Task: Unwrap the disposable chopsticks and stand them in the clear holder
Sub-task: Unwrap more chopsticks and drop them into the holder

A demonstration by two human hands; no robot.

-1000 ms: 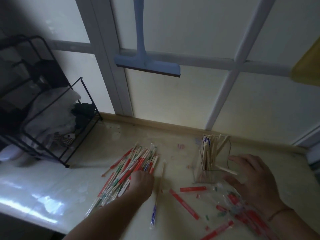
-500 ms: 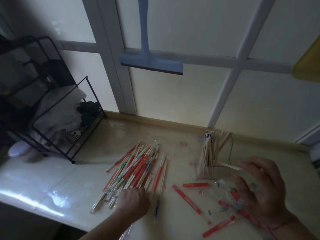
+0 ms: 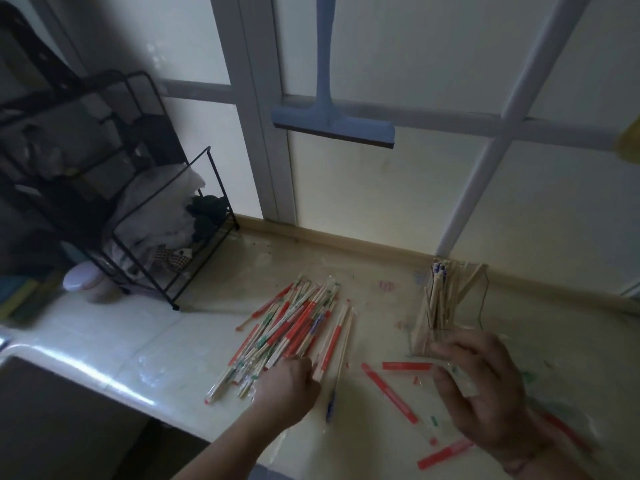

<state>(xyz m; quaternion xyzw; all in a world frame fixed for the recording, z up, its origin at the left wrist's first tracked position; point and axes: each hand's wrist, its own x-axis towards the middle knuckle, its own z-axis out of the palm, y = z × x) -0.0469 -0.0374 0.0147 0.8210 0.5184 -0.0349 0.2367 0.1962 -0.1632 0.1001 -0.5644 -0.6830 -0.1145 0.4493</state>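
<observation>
Pale bench (image 3: pixel 145 344) bears wrapped chopsticks (image 3: pixel 291 330); left hand (image 3: pixel 285 389) curls onto their near end. Right hand (image 3: pixel 485 393), fingers spread, hovers before the holder (image 3: pixel 450 303).

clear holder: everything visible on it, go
The clear holder is a see-through, box-like container, apparently plastic, its edges showing as thin dark lines. It stands upright on the pale countertop near the back ledge, right of the wrapped chopstick pile. Bare wooden chopsticks lean inside it, tips fanning above the rim. The right hand hovers in front of its base; contact cannot be told. Empty wrappers lie before it.
</observation>
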